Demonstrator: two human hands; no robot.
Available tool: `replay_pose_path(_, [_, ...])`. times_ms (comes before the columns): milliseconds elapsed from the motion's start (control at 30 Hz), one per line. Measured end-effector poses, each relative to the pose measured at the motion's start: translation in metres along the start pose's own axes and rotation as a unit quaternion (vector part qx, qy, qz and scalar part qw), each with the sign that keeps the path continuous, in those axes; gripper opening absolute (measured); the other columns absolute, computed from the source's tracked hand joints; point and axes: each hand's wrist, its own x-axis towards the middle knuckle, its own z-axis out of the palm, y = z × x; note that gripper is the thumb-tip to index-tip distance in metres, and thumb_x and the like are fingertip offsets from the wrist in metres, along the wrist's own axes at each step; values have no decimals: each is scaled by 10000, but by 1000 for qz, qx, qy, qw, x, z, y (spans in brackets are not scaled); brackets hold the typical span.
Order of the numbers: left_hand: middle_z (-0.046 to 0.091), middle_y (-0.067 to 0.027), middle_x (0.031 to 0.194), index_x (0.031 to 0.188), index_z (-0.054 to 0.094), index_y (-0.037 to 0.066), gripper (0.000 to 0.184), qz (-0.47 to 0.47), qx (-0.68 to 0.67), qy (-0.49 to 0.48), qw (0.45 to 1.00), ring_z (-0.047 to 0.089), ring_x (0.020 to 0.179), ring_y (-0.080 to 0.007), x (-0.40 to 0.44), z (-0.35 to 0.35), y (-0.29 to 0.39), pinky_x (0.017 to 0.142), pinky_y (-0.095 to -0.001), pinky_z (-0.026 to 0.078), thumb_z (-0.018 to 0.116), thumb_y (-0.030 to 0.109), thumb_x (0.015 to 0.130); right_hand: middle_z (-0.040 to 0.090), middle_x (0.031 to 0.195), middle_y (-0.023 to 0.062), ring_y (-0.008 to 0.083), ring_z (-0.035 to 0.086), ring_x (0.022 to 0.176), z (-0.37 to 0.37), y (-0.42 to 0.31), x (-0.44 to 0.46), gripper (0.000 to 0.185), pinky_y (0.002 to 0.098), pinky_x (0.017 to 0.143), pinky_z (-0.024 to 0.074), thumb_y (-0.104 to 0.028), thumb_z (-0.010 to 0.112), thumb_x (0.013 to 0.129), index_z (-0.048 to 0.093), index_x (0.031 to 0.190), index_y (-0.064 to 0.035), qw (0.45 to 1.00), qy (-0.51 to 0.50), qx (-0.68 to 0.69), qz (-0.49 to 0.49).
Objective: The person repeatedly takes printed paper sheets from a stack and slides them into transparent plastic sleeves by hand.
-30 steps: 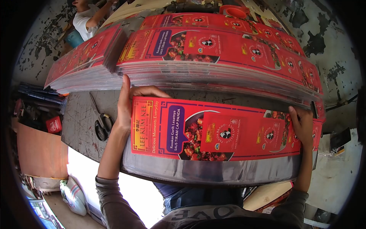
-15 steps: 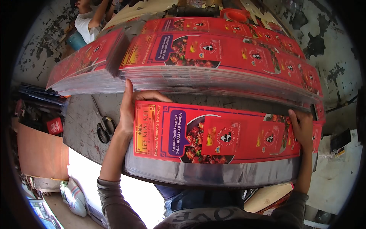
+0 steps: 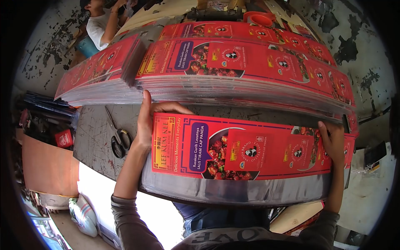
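Note:
A stack of red printed sheets (image 3: 266, 154) with clear film below lies at the table's front edge. Against its left end and far edge rests my left hand (image 3: 152, 121), thumb pointing up and fingers stretched along the far edge. My right hand (image 3: 332, 139) lies at the stack's right end, thumb and fingers spread over the corner; part of it is hidden. Both hands touch the stack's ends. Just beyond them stands a taller pile of the same red sheets (image 3: 266, 64), and another pile (image 3: 98, 62) is at its left.
Black-handled scissors (image 3: 120, 143) lie on the dark scratched table (image 3: 93, 139) left of my left hand. A person in a white shirt (image 3: 98, 27) is at the far left. A red round object (image 3: 260, 19) sits behind the piles. A white sack (image 3: 83, 216) is low at the left.
The whole view has shifted slightly, so the stack, piles and scissors appear a little farther right and lower. Both hands keep the same hold at the stack's ends. The far person's arms have moved.

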Motion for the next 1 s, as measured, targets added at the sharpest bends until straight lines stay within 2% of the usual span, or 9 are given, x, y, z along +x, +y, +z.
replay_pose_path(500, [603,-170,828,897,562,-92,905,-4,16,8,1000,598,783,-207,1,3,0,753,-297,474,85,668,785,420,477,170,278,390,394,5,4,1,322,342,422,300,-178,541,801,476,575,43,1000,6,2,-24])
replay_pose_path(567, [604,-169,826,898,564,-91,901,-6,30,17,999,599,779,-204,0,5,1,748,-293,476,86,664,788,473,522,164,258,428,433,0,-6,4,288,331,447,327,-191,560,792,507,632,42,996,-34,-6,79])
replay_pose_path(600, [604,-169,825,899,565,-92,886,-7,29,15,999,600,775,-203,0,5,1,746,-290,477,99,655,795,473,522,164,258,428,433,-2,-5,4,288,331,447,327,-191,560,792,507,632,42,996,-34,-5,79])
replay_pose_path(667, [605,-168,824,900,566,-92,871,-8,28,13,999,600,772,-203,1,4,0,744,-288,477,113,645,803,521,583,134,196,469,502,-6,-2,4,262,295,513,367,-213,554,801,537,716,34,995,40,-25,83])
replay_pose_path(700, [605,-169,824,900,568,-93,851,-9,11,13,1000,601,770,-203,1,3,-2,745,-290,477,130,632,812,521,583,134,196,469,502,-13,0,4,262,295,513,367,-213,554,801,537,716,34,996,40,-25,82])
replay_pose_path(767, [605,-170,825,900,569,-93,831,-10,-5,13,1000,601,768,-203,1,1,-4,745,-291,477,148,619,820,546,638,96,140,488,583,-37,7,6,263,263,588,382,-238,535,818,555,786,23,983,110,7,148])
replay_pose_path(833, [605,-172,829,898,570,-95,804,-14,-4,14,1000,600,774,-205,0,1,-3,751,-297,474,173,600,830,535,643,50,80,474,614,-63,27,-1,259,219,597,368,-238,501,847,514,786,13,966,194,-20,168])
replay_pose_path(967, [605,-173,833,898,569,-96,800,-15,2,22,1000,600,777,-204,1,1,-3,749,-296,474,174,597,832,594,751,85,116,545,699,-115,97,-40,289,246,642,398,-287,489,850,554,852,-5,954,257,-56,146])
replay_pose_path(1000, [605,-173,836,900,568,-96,798,-16,-1,17,1000,600,780,-204,2,0,-4,752,-295,473,176,596,832,604,794,102,159,566,742,-121,104,-49,340,277,665,412,-340,484,841,569,880,-13,909,338,-139,200])
